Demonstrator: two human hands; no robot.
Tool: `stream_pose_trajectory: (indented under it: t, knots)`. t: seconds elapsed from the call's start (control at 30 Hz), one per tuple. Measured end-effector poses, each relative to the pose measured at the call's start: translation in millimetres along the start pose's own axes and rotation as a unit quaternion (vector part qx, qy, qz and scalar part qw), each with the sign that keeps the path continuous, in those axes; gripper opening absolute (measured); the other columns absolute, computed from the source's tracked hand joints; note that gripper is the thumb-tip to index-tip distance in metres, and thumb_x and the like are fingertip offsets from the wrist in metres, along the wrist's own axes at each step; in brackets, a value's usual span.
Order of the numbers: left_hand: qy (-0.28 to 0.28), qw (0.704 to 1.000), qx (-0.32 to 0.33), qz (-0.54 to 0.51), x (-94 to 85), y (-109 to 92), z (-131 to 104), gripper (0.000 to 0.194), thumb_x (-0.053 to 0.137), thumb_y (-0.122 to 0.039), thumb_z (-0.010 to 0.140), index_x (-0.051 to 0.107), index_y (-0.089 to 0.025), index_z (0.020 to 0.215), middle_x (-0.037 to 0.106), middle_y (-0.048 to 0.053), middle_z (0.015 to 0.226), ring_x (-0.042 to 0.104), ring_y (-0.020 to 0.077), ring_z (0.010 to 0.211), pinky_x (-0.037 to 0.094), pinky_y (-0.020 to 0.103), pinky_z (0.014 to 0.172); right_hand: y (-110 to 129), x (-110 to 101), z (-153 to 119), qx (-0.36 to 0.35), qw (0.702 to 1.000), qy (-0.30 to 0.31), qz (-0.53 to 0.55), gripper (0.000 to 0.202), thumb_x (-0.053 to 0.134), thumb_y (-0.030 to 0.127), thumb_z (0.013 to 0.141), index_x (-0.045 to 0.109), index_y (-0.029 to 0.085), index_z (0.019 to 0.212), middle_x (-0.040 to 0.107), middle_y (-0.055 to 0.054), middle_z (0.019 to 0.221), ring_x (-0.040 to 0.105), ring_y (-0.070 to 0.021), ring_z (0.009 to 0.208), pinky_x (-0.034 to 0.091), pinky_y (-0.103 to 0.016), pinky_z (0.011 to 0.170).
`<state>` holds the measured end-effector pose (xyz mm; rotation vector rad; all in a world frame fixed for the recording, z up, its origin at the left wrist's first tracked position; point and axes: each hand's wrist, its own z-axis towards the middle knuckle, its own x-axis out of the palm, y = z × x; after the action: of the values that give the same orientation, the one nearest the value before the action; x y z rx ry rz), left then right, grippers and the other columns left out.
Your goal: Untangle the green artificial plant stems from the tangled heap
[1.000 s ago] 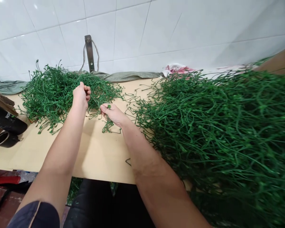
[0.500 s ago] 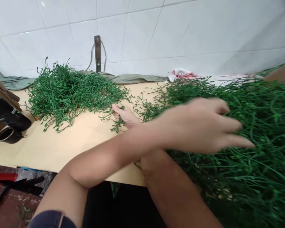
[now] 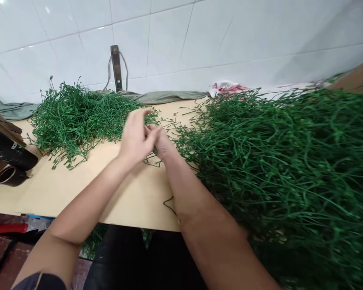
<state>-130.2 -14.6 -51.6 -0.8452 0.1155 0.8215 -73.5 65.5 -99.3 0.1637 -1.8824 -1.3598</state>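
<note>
My right hand (image 3: pixel 162 143) is closed around a small bunch of green artificial stems (image 3: pixel 155 151), mostly hidden by the fingers. Some thin stem ends hang below it over the table. My left hand (image 3: pixel 136 135) meets it from the left, its thumb touching or nearly touching the right fingers. The left index finger arches above with a gap to the thumb, and the other left fingers are partly hidden. Behind the hands lies a pile of green stems (image 3: pixel 78 117). A much larger heap of such stems (image 3: pixel 290 161) spreads to the right of my right forearm.
A black bottle (image 3: pixel 12 149) lies at the left beside a dark mug (image 3: pixel 10 176). The tan tabletop (image 3: pixel 78 189) ends in front of my legs. Grey-green cloth (image 3: pixel 172 96) runs along the tiled wall, below a metal bracket (image 3: pixel 116 68). A loose stem (image 3: pixel 169 205) lies near the front edge.
My left hand has swung back from over the right heap to my right hand, so my forearms are no longer crossed. The right hand stays closed on its stems. The view has shifted slightly.
</note>
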Motion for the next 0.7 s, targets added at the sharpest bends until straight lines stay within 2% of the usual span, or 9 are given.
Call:
stream_pose_trajectory:
  t: [0.03,0.07,0.1,0.17,0.2,0.3,0.43,0.57,0.7]
  knots:
    - [-0.007,0.999,-0.042,-0.014,-7.6,19.1,-1.0,0.029,0.062,-0.027,0.073,0.054,-0.017,0.099,0.056,0.009,0.107,0.049,0.0208,0.109,0.039,0.029,0.089,-0.3,0.3,-0.3,-0.035,0.999,0.010,-0.011,0.041,0.072,0.033,0.059,0.034,0.021,0.066,0.032,0.007,0.051,0.033,-0.0049,0.047,0.027,-0.019,0.044]
    - [0.010,0.997,-0.077,-0.020,-13.0,35.5,-2.7,0.029,0.061,-0.029,0.073,0.055,-0.017,0.099,0.057,0.008,0.102,0.051,0.0192,0.102,0.040,0.027,0.084,-0.8,0.5,-0.6,-0.067,0.997,0.025,-0.027,0.043,0.072,0.035,0.058,0.032,0.020,0.065,0.031,0.008,0.050,0.031,-0.0041,0.045,0.025,-0.019,0.043]
    - [0.056,0.993,-0.101,-0.020,-16.2,48.3,-4.9,0.024,0.058,-0.029,0.076,0.057,-0.017,0.096,0.059,0.006,0.095,0.054,0.0172,0.093,0.040,0.025,0.079,-1.6,0.6,-0.9,-0.084,0.995,0.037,-0.031,0.046,0.073,0.036,0.056,0.030,0.020,0.064,0.028,0.009,0.048,0.028,-0.0035,0.043,0.023,-0.019,0.042]
    - [0.124,0.985,-0.117,0.011,-18.0,63.0,-9.3,0.015,0.050,-0.028,0.080,0.060,-0.018,0.084,0.059,0.003,0.078,0.053,0.0144,0.076,0.037,0.023,0.070,-3.3,-0.3,-0.3,-0.100,0.992,0.056,-0.052,0.051,0.072,0.040,0.056,0.026,0.021,0.062,0.023,0.010,0.046,0.022,-0.0029,0.040,0.017,-0.019,0.041]
    - [0.143,0.982,-0.118,0.036,-17.6,65.3,-11.0,0.016,0.047,-0.026,0.081,0.060,-0.018,0.076,0.058,0.002,0.071,0.050,0.0137,0.069,0.034,0.023,0.066,-4.3,-1.3,0.9,-0.105,0.991,0.054,-0.063,0.052,0.072,0.041,0.057,0.024,0.021,0.062,0.021,0.010,0.045,0.020,-0.0028,0.040,0.015,-0.019,0.041]
    - [0.158,0.974,-0.125,0.103,-15.5,60.4,-13.3,0.025,0.045,-0.023,0.081,0.053,-0.019,0.058,0.050,0.000,0.057,0.041,0.0132,0.056,0.026,0.024,0.059,-7.4,-6.7,8.2,-0.158,0.979,-0.001,-0.130,0.048,0.068,0.042,0.062,0.025,0.020,0.059,0.019,0.009,0.048,0.020,-0.0040,0.042,0.016,-0.021,0.042]
    - [0.175,0.964,-0.144,0.138,-12.7,47.3,-14.8,0.028,0.048,-0.021,0.080,0.045,-0.020,0.052,0.045,0.000,0.051,0.036,0.0143,0.051,0.024,0.025,0.057,-11.0,-12.2,18.7,-0.227,0.940,-0.096,-0.236,0.038,0.060,0.032,0.071,0.028,0.019,0.053,0.024,0.005,0.051,0.023,-0.0059,0.049,0.020,-0.023,0.047]
    - [0.173,0.954,-0.175,0.174,-8.5,38.5,-20.7,0.028,0.044,-0.025,0.082,0.045,-0.021,0.054,0.044,0.001,0.051,0.042,0.0168,0.052,0.027,0.026,0.059,-11.9,-4.3,18.7,-0.221,0.929,-0.149,-0.255,0.035,0.054,0.019,0.074,0.028,0.018,0.051,0.025,0.005,0.051,0.023,-0.0063,0.051,0.023,-0.023,0.053]
    - [0.183,0.941,-0.193,0.210,-9.6,32.6,-23.3,0.028,0.037,-0.029,0.084,0.049,-0.020,0.060,0.050,0.003,0.056,0.047,0.0175,0.058,0.032,0.027,0.061,-12.8,4.9,16.0,-0.201,0.927,-0.196,-0.249,0.034,0.053,0.015,0.075,0.027,0.019,0.051,0.025,0.006,0.052,0.023,-0.0061,0.052,0.024,-0.023,0.054]
